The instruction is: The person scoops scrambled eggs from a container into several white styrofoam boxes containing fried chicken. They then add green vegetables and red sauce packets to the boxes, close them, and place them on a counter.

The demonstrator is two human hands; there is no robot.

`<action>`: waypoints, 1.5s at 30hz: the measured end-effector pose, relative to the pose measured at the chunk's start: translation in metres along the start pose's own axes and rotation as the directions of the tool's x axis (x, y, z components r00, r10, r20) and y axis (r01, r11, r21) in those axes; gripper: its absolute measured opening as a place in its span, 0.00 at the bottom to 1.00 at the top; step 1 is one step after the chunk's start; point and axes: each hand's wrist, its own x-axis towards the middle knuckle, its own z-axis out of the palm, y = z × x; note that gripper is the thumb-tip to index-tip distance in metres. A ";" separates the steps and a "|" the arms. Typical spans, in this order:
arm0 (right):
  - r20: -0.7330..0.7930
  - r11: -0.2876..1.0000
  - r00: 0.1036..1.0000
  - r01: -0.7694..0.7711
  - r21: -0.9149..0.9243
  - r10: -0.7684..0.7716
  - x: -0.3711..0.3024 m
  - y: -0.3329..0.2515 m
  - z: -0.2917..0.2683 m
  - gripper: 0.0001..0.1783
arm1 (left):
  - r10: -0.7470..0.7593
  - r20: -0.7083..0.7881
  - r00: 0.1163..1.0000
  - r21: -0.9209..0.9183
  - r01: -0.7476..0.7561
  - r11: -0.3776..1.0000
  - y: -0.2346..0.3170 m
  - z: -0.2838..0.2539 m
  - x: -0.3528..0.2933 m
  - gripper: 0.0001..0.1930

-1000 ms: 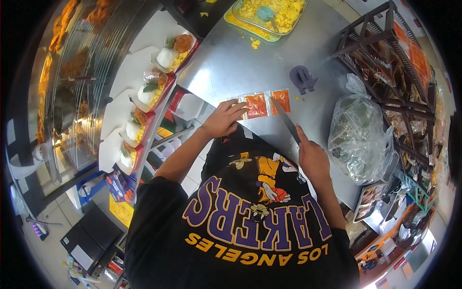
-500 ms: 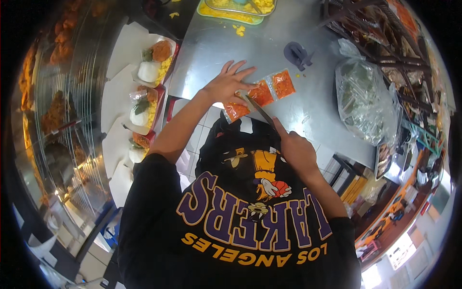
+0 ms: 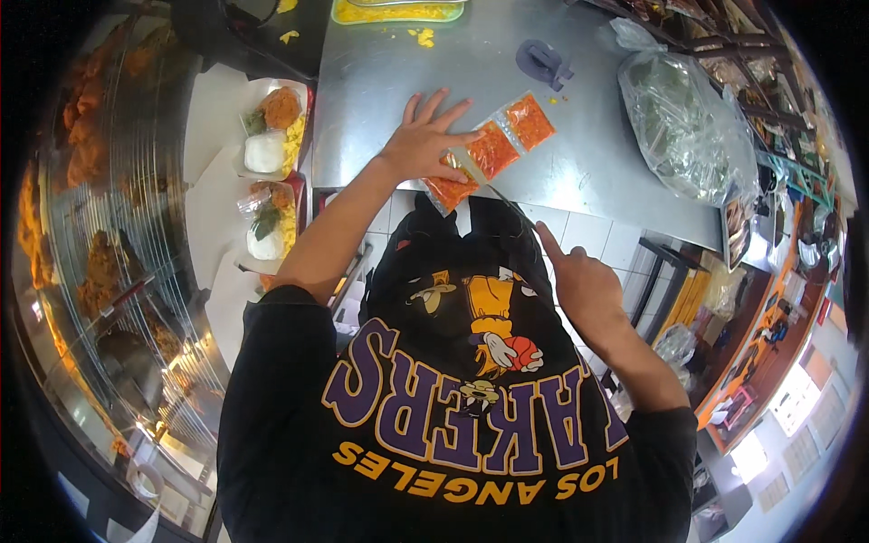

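A joined strip of clear sachets filled with red-orange sauce (image 3: 493, 150) lies at the near edge of the steel table. My left hand (image 3: 427, 145) rests on it with fingers spread, its thumb and index finger pressing beside the seam of the nearest sachet (image 3: 450, 192). That sachet reaches over the table edge. In my right hand (image 3: 587, 285) is the handle of a knife, fingers wrapped round it and the index finger stretched along it. The thin knife blade (image 3: 512, 206) points up and left, its tip at the seam between the two nearer sachets.
On the left stand open meal boxes (image 3: 264, 154) with rice, egg and fried food, beside a glass case of fried chicken (image 3: 109, 262). A grey tape-like loop (image 3: 543, 63), a bag of green leaves (image 3: 679, 127) and a tray of yellow egg (image 3: 398, 13) are on the table (image 3: 362, 109).
My right hand has drawn the knife back toward me and to the right, so less blade overlaps the sachets. The view has shifted slightly. My left hand stays on the strip.
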 end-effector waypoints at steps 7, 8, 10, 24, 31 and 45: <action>-0.074 0.999 0.997 0.000 -0.047 -0.003 -0.011 -0.001 -0.005 0.35 | 0.013 0.033 0.999 -0.011 -0.012 1.000 0.000 -0.003 0.002 0.37; -0.091 0.999 0.996 0.007 -0.052 -0.012 -0.013 0.003 -0.006 0.35 | 0.010 0.048 0.999 -0.019 -0.009 1.000 0.000 -0.004 0.001 0.37; -0.118 0.999 0.993 0.010 -0.035 -0.014 -0.014 0.022 -0.001 0.35 | -0.013 0.069 0.998 -0.034 0.015 0.999 -0.001 -0.007 0.000 0.36; -0.222 0.995 0.974 -0.033 0.097 0.054 0.049 0.034 -0.014 0.39 | 0.047 0.069 0.997 -0.046 -0.044 0.998 -0.004 -0.009 0.071 0.34; -0.310 0.993 0.951 0.028 0.119 0.011 0.061 0.038 -0.012 0.40 | 0.033 0.102 0.994 -0.017 -0.031 0.999 -0.005 -0.012 0.074 0.36; -0.265 0.984 0.963 0.092 0.149 -0.049 0.063 0.043 -0.023 0.42 | 0.043 0.092 0.995 0.055 -0.048 0.997 -0.008 -0.007 0.077 0.37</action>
